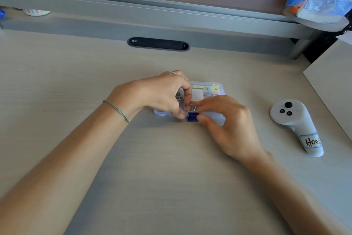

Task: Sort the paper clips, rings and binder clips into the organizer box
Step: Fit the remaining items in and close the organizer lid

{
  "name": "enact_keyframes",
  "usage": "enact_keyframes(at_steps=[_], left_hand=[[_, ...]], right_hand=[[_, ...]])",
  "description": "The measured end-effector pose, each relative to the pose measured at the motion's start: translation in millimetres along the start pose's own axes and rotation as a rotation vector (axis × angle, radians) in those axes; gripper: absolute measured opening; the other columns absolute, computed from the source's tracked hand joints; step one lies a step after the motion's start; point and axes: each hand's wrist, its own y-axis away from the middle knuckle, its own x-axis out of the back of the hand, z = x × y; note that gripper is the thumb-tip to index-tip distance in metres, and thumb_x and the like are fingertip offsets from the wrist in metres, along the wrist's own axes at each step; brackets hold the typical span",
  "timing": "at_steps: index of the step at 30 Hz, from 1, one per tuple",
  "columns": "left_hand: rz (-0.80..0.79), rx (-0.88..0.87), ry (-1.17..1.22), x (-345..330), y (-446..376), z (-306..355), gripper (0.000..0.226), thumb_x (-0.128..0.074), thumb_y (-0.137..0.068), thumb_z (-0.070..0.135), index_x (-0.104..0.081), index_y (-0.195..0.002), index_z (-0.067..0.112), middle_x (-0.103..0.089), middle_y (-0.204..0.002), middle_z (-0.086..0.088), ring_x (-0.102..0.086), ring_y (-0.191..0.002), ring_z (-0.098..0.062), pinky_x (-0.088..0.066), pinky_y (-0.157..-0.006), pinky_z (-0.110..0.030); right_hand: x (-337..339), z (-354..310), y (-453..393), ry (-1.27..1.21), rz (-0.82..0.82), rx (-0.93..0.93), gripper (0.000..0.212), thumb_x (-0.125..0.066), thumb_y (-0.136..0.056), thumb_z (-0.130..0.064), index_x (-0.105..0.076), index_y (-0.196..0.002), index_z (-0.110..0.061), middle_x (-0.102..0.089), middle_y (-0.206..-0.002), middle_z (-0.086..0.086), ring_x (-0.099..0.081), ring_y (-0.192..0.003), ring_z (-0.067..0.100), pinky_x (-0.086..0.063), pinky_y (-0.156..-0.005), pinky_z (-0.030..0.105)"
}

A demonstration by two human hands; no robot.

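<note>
Both hands are meeting over the clear organizer box (215,118) in the middle of the pale worktop (171,168). The right hand (226,122) is pinching a dark blue binder clip (192,116) between thumb and forefinger at the box's near edge. The left hand (162,94) is curling its fingers (187,92) down on the clip's wire handles, thumb touching the clip's side. Silver paper clips (179,98) are peeking from a left compartment. A white controller (293,118) is lying well apart, on the right.
</note>
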Motion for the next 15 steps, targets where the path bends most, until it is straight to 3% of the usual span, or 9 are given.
enact_keyframes(at_steps=[3, 8, 12, 15], left_hand=[[-0.002, 0.007, -0.008, -1.4, -0.5, 0.4, 0.027, -0.089, -0.068, 0.028, -0.067, -0.084, 0.031, -0.041, -0.137, 0.009, -0.045, -0.13, -0.015, -0.041, -0.108, -0.042], [0.005, 0.038, 0.016, 1.2, 0.9, 1.9, 0.017, -0.081, -0.073, 0.031, -0.071, -0.085, 0.028, -0.041, -0.136, 0.014, -0.047, -0.127, -0.011, -0.042, -0.107, -0.041], [-0.038, -0.007, -0.089, 0.3, 1.7, 2.0, 0.038, -0.089, -0.063, 0.032, -0.06, -0.086, 0.034, -0.038, -0.139, 0.009, -0.044, -0.131, -0.017, -0.044, -0.105, -0.042], [-0.038, 0.012, -0.12, -0.2, 1.2, 2.7, 0.041, -0.089, -0.062, 0.026, -0.056, -0.084, 0.035, -0.037, -0.138, 0.009, -0.046, -0.126, -0.019, -0.049, -0.097, -0.042]], right_hand=[[-2.5, 0.8, -8.8, 0.033, 0.008, -0.019, 0.019, -0.077, -0.08, -0.013, -0.076, -0.097, -0.022, -0.071, -0.1, -0.007, -0.062, -0.098, 0.016, -0.05, -0.085, 0.033], [-9.2, 5.8, -11.5, 0.025, 0.019, -0.02, 0.013, -0.08, -0.076, -0.01, -0.077, -0.086, -0.017, -0.069, -0.097, -0.006, -0.06, -0.094, 0.02, -0.049, -0.08, 0.036], [-7.3, 10.7, -11.9, 0.019, -0.002, 0.003, 0.014, -0.082, -0.075, -0.011, -0.078, -0.087, -0.016, -0.069, -0.098, -0.005, -0.06, -0.094, 0.018, -0.049, -0.082, 0.033], [-8.7, 11.5, -7.5, 0.063, 0.013, 0.042, 0.016, -0.082, -0.074, -0.01, -0.078, -0.089, -0.015, -0.069, -0.1, -0.003, -0.061, -0.094, 0.02, -0.05, -0.079, 0.035]])
